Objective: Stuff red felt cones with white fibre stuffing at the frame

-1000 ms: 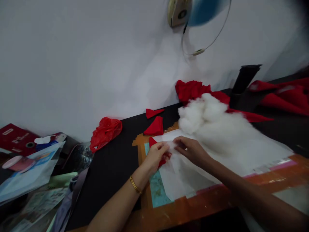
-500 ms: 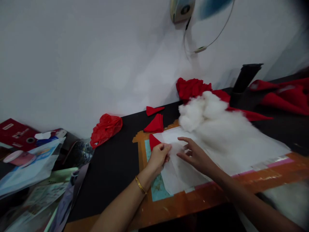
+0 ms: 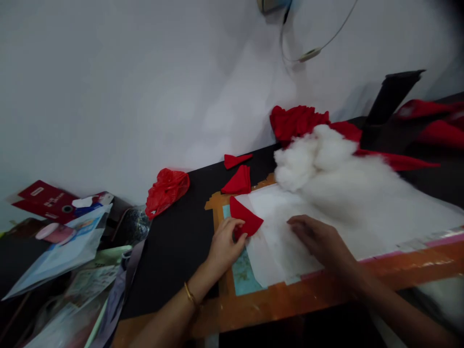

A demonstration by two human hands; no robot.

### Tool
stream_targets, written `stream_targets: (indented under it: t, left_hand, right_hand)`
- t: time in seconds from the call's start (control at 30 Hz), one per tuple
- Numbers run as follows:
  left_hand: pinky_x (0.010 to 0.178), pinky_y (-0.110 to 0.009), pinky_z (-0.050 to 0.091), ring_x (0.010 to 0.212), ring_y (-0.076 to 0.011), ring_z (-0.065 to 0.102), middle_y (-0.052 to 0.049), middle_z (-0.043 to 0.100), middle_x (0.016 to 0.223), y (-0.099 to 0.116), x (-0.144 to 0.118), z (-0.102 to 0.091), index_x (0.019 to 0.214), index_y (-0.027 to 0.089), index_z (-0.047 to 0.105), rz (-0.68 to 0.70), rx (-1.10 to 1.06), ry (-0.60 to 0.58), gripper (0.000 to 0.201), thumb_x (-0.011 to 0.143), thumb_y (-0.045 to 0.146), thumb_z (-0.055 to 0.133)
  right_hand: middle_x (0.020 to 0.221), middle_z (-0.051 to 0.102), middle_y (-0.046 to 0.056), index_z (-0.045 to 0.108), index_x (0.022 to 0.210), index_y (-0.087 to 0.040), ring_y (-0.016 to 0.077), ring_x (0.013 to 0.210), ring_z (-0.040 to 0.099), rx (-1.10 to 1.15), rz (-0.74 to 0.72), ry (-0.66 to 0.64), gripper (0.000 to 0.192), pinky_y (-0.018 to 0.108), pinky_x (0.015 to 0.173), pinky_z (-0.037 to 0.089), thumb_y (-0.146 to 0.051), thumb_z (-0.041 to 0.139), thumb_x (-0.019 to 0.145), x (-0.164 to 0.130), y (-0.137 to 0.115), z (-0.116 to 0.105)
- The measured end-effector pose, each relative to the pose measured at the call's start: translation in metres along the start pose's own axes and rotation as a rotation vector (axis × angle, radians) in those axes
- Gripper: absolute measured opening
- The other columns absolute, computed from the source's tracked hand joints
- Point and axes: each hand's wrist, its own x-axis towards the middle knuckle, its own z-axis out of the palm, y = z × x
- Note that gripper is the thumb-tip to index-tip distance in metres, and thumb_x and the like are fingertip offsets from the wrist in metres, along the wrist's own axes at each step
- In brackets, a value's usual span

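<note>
1. Presently, a red fabric triangle (image 3: 245, 220) is pinched in the grip of the left hand (image 3: 224, 245), at the left edge of the white sheet (image 3: 275, 261).
2. The right hand (image 3: 319, 240) is laid flat and open on that sheet, near the white stuffing (image 3: 326, 169) on the surface (image 3: 174, 241).

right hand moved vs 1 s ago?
Yes. The right hand has left the red cloth piece and shifted right along the white sheet, away from the left hand.

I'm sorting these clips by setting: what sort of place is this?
Probably a small sewing or soft-toy craft bench: a heap of white stuffing, red fabric pieces and a taped cutting board on a black table against a wall.
</note>
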Motion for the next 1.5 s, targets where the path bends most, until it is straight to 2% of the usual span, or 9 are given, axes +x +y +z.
stream_targets:
  t: [0.1, 0.2, 0.3, 0.43, 0.63, 0.8, 1.0, 1.23, 1.5]
  left_hand:
    - [0.095, -0.039, 0.043, 0.106, -0.0235, 0.054, -0.008, 0.061, 0.109, -0.013, 0.007, -0.007, 0.105, 0.02, 0.061, 0.104, 0.212, -0.061, 0.024, 0.08, 0.02, 0.059]
    - [0.094, -0.041, 0.044, 0.105, -0.0263, 0.055, -0.01, 0.061, 0.109, -0.014, 0.013, -0.002, 0.105, 0.018, 0.062, 0.12, 0.331, -0.158, 0.028, 0.078, 0.024, 0.062]
    - [0.092, -0.042, 0.044, 0.102, -0.0279, 0.055, -0.012, 0.064, 0.105, -0.013, 0.017, 0.002, 0.097, 0.015, 0.065, 0.122, 0.344, -0.216, 0.023, 0.076, 0.022, 0.062]
    - [0.089, -0.036, 0.045, 0.095, -0.0237, 0.06, -0.009, 0.069, 0.096, -0.017, 0.024, -0.002, 0.087, 0.017, 0.068, 0.094, 0.283, -0.207, 0.015, 0.079, 0.017, 0.055]
    - [0.065, -0.026, 0.048, 0.068, -0.0158, 0.064, -0.006, 0.073, 0.079, -0.029, 0.037, -0.01, 0.081, 0.015, 0.071, -0.045, 0.187, -0.174, 0.027, 0.085, 0.021, 0.045]
    - [0.069, -0.025, 0.048, 0.072, -0.0149, 0.064, -0.005, 0.073, 0.084, -0.024, 0.036, -0.009, 0.078, 0.016, 0.071, -0.039, 0.18, -0.2, 0.021, 0.078, 0.015, 0.05]
    - [0.08, -0.032, 0.046, 0.088, -0.0217, 0.061, -0.006, 0.069, 0.093, -0.008, 0.028, -0.007, 0.083, 0.02, 0.07, 0.015, 0.27, -0.213, 0.013, 0.074, 0.024, 0.063]
    - [0.074, -0.028, 0.045, 0.076, -0.018, 0.062, -0.005, 0.07, 0.08, -0.018, 0.048, -0.012, 0.067, 0.018, 0.069, -0.006, 0.218, -0.322, 0.016, 0.072, 0.014, 0.055]
    - [0.058, -0.026, 0.042, 0.06, -0.0161, 0.059, -0.005, 0.07, 0.069, -0.02, 0.058, -0.019, 0.073, 0.015, 0.073, -0.144, 0.053, -0.312, 0.023, 0.08, 0.03, 0.056]
  right_hand:
    - [0.062, 0.056, -0.003, 0.062, 0.085, -0.025, 0.0131, 0.045, 0.051, 0.195, 0.224, -0.076, 0.02, 0.024, 0.042, 0.042, -0.041, 0.05, 0.088, 0.001, -0.001, -0.002]
    - [0.068, 0.058, -0.003, 0.063, 0.085, -0.024, 0.0118, 0.049, 0.051, 0.352, 0.304, -0.099, 0.023, 0.024, 0.046, 0.044, -0.045, 0.053, 0.085, 0.002, -0.006, 0.001]
    - [0.074, 0.061, -0.002, 0.067, 0.088, -0.024, 0.0119, 0.052, 0.051, 0.404, 0.372, -0.093, 0.027, 0.025, 0.049, 0.046, -0.048, 0.056, 0.082, 0.001, -0.01, 0.002]
    - [0.078, 0.064, 0.0, 0.07, 0.085, -0.024, 0.0128, 0.055, 0.051, 0.47, 0.417, -0.081, 0.029, 0.025, 0.05, 0.047, -0.05, 0.06, 0.079, 0.001, -0.016, -0.001]
    - [0.077, 0.063, 0.0, 0.07, 0.087, -0.022, 0.0116, 0.055, 0.049, 0.594, 0.396, -0.117, 0.029, 0.024, 0.048, 0.044, -0.048, 0.061, 0.078, 0.004, -0.032, 0.012]
    - [0.078, 0.063, -0.001, 0.07, 0.09, -0.02, 0.0091, 0.052, 0.046, 0.646, 0.362, -0.16, 0.031, 0.023, 0.05, 0.04, -0.047, 0.059, 0.08, 0.008, -0.037, 0.026]
    - [0.075, 0.063, -0.001, 0.07, 0.09, -0.02, 0.0095, 0.05, 0.047, 0.614, 0.388, -0.12, 0.032, 0.024, 0.05, 0.04, -0.048, 0.06, 0.078, 0.007, -0.031, 0.026]
    - [0.08, 0.064, -0.001, 0.07, 0.091, -0.021, 0.0093, 0.052, 0.049, 0.619, 0.383, -0.139, 0.031, 0.024, 0.05, 0.041, -0.048, 0.059, 0.08, 0.003, -0.025, 0.028]
    - [0.08, 0.063, 0.0, 0.069, 0.095, -0.02, 0.0097, 0.055, 0.049, 0.651, 0.348, -0.173, 0.03, 0.023, 0.048, 0.043, -0.044, 0.057, 0.082, 0.006, -0.034, 0.034]
